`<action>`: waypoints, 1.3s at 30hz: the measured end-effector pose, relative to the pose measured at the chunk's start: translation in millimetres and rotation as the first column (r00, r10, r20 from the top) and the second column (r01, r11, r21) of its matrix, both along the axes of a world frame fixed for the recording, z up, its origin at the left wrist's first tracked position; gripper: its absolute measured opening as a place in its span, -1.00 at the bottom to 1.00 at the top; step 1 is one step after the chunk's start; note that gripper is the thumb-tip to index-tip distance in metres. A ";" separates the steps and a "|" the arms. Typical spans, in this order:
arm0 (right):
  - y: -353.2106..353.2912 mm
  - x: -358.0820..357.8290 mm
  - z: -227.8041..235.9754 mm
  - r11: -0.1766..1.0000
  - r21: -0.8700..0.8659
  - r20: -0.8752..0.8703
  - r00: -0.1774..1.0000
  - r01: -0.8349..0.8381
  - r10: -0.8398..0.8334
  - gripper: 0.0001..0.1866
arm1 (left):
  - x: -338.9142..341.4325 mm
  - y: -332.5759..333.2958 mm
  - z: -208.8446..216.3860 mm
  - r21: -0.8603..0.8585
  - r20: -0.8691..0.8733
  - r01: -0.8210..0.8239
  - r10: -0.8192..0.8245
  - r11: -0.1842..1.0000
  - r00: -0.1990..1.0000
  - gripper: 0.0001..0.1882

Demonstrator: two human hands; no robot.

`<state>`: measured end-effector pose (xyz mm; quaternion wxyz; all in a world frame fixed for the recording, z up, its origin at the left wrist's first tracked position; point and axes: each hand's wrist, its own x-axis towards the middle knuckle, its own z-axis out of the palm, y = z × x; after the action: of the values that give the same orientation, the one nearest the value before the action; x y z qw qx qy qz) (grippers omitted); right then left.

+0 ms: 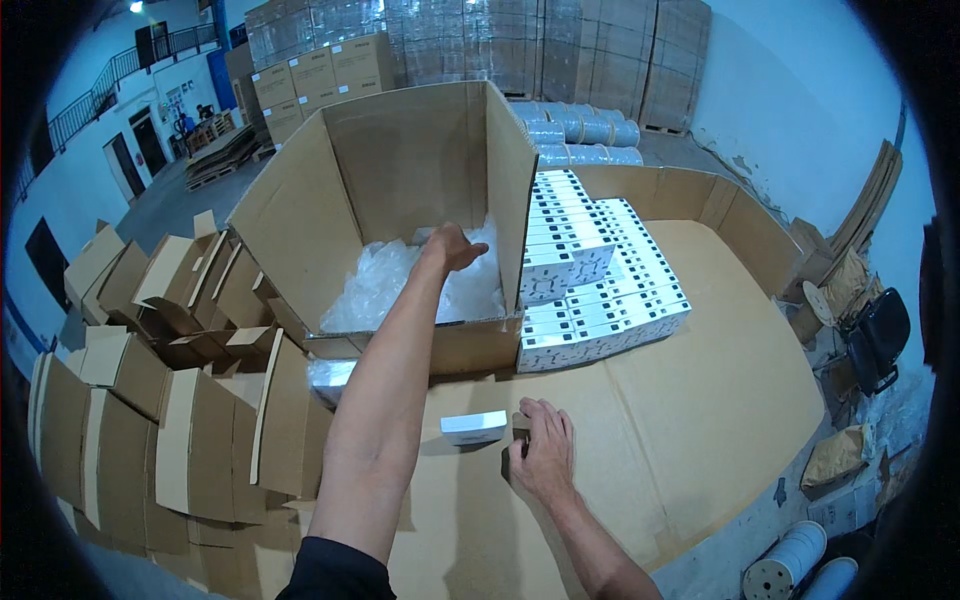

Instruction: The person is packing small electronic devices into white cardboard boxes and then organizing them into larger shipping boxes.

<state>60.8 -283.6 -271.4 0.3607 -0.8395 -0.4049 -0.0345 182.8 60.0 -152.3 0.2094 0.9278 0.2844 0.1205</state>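
Note:
My left hand [452,247] reaches into a large open cardboard box [412,150], over a heap of clear plastic bags [375,285]. Its thumb points right, while the other fingers are mostly hidden, so any hold on the plastic cannot be made out. On the cardboard-covered table [640,440], a small white box [474,428] lies on its own. Just right of it, my right hand [545,448] rests with its fingers bent and thumb apart, holding nothing visible.
Stacks of small white boxes [600,285] stand right of the large box. Open brown cartons [200,440] crowd the left side. A cardboard wall [690,195] edges the table's far side. Wrapped spools [585,130] lie behind, and a black chair [880,340] is at right.

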 end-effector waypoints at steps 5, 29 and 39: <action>0.7 -0.1 -1.7 1.000 -0.031 -0.010 1.000 0.004 -0.004 -0.40 | 14.8 18.9 -26.4 -0.358 -0.029 -0.012 0.002 0.934 1.000 -0.67; -6.2 -2.7 -2.7 0.999 0.046 0.003 1.000 0.021 -0.021 -0.47 | -20.4 69.7 29.5 -0.369 0.487 -0.109 0.291 0.923 0.823 -0.78; -4.5 2.3 -12.6 0.993 0.119 0.057 0.998 0.003 -0.010 -0.55 | -91.9 5.0 90.4 -0.102 0.643 -0.186 0.208 0.977 0.737 -0.81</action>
<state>63.1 -288.1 -284.0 0.3979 -0.8167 -0.4094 -0.0839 90.9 64.9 -61.9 0.2955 0.7893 0.2923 0.4519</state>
